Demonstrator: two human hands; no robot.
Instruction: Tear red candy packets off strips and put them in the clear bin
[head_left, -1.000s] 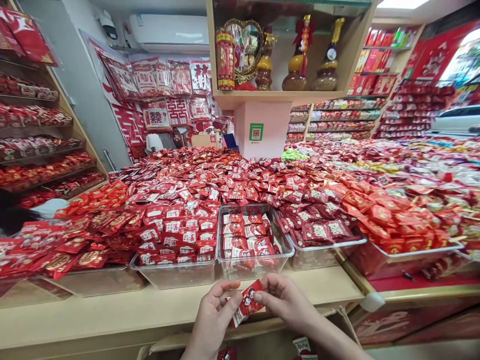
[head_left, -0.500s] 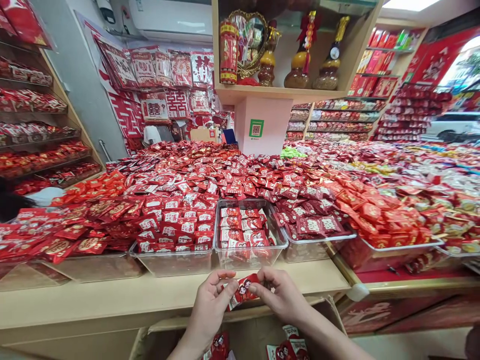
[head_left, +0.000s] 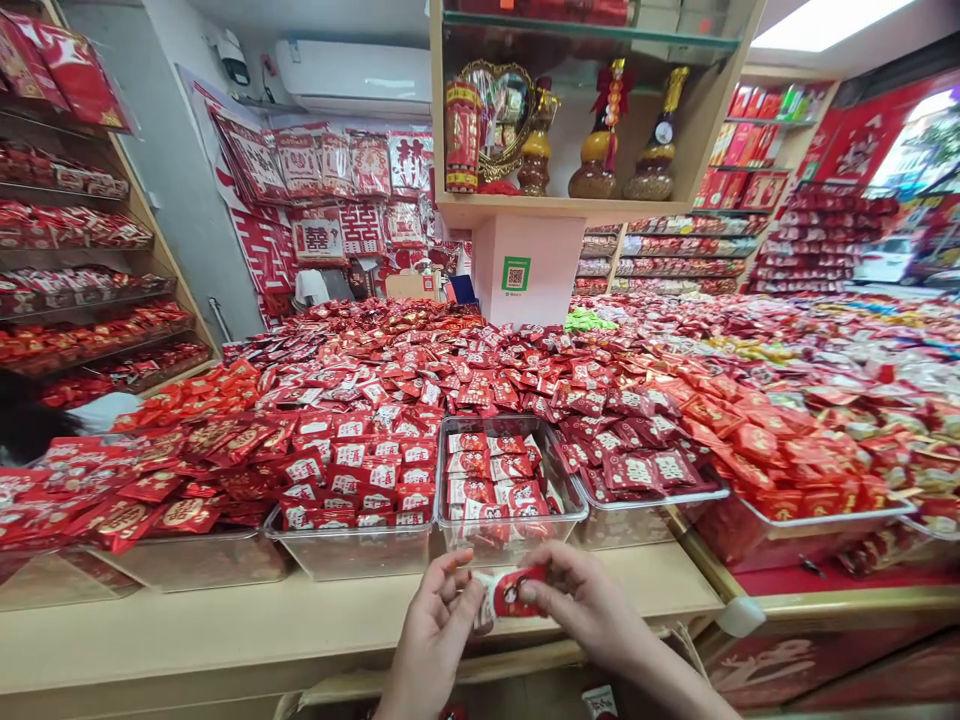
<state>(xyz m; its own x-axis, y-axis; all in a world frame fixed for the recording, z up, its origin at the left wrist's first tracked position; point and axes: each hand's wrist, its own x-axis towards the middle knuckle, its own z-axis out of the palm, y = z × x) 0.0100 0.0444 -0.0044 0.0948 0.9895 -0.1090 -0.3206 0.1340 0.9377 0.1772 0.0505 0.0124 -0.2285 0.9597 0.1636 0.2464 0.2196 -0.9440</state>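
Between my two hands is a small red-and-white candy packet [head_left: 507, 594] with a cartoon figure printed on it. My left hand [head_left: 444, 625] pinches its left, white end between thumb and fingers. The thumb and fingers of my right hand [head_left: 577, 600] close on its right, red end. Just beyond my hands stands a clear plastic bin [head_left: 510, 532] holding rows of similar red-and-white packets [head_left: 472, 490]. Beneath my hands is an open cardboard box [head_left: 517, 655], mostly hidden, with a packet [head_left: 600, 702] showing inside.
Clear bins heaped with red packets line the pale counter [head_left: 225, 620], such as the left bin [head_left: 352, 550] and the dark red packets' bin [head_left: 637, 500]. A white column [head_left: 529, 275] carries an overhanging display shelf [head_left: 562, 208]. Dark hair of another person [head_left: 30, 415] shows at far left.
My hands have turned the packet, so more of its white end shows at the left. The camera view has tilted up slightly, and less of the cardboard box is visible.
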